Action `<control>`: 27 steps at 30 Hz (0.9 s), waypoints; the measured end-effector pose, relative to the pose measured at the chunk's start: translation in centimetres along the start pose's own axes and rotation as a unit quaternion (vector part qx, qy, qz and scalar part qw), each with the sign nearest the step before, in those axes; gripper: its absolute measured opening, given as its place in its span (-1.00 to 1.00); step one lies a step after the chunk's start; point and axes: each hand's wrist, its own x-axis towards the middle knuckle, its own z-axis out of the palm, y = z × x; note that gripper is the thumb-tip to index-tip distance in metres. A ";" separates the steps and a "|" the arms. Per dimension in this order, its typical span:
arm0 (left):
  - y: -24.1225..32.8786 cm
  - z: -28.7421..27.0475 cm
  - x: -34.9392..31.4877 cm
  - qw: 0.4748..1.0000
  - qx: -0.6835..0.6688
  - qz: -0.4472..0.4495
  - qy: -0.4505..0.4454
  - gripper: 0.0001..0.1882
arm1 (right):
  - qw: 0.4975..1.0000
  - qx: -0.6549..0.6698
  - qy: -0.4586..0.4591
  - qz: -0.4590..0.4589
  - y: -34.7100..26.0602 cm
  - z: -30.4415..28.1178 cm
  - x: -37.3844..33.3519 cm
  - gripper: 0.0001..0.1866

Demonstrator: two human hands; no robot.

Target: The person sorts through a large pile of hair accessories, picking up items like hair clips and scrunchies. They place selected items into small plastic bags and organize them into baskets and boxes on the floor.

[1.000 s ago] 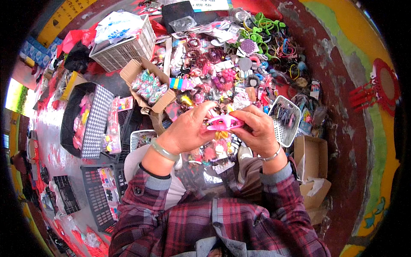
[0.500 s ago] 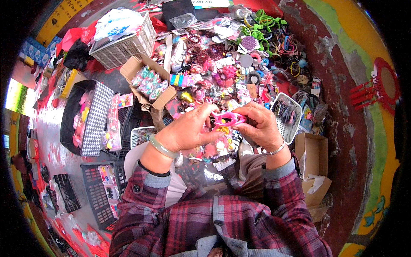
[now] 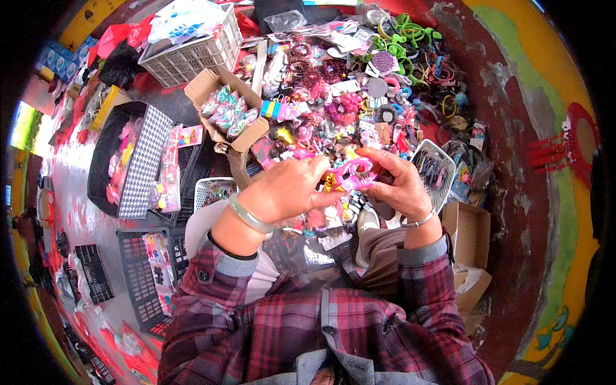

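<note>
We are holding a pink clip [image 3: 353, 168] out in front of our chest, above the near part of a pile [image 3: 338, 96] of hair ornaments. Our right hand [image 3: 403, 186] is pinching the clip's right end between thumb and fingers. Our left hand [image 3: 285, 189] is curving about its left end, thumb below and forefinger above; we cannot tell how firmly those fingers are pressing, since some are hiding behind the hand. We are wearing a pale bangle [image 3: 250, 217] on the left wrist and a silver-coloured bracelet [image 3: 420, 220] on the right.

Just beside the right hand, a white basket [image 3: 440, 197] is holding small items. Beyond the left hand, a carton [image 3: 251, 135] is standing open, full of wrapped packets [image 3: 228, 109]. Green hairbands [image 3: 410, 32] are lying at the pile's far right. A black tray [image 3: 137, 282] is resting well to our left.
</note>
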 end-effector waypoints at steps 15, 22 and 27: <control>0.4 0.5 0.4 0.939 -0.338 -0.065 -0.002 -0.65 | 0.996 0.071 -0.026 0.056 -1.0 0.0 0.2 0.13; 1.2 1.9 1.5 0.826 -0.550 -0.126 -0.021 -0.61 | 0.958 0.277 -0.045 0.063 -0.5 1.9 0.2 -0.26; 0.1 2.9 1.9 0.888 -0.440 -0.132 0.002 -0.55 | 0.948 0.299 0.074 0.079 0.5 3.1 0.7 -0.72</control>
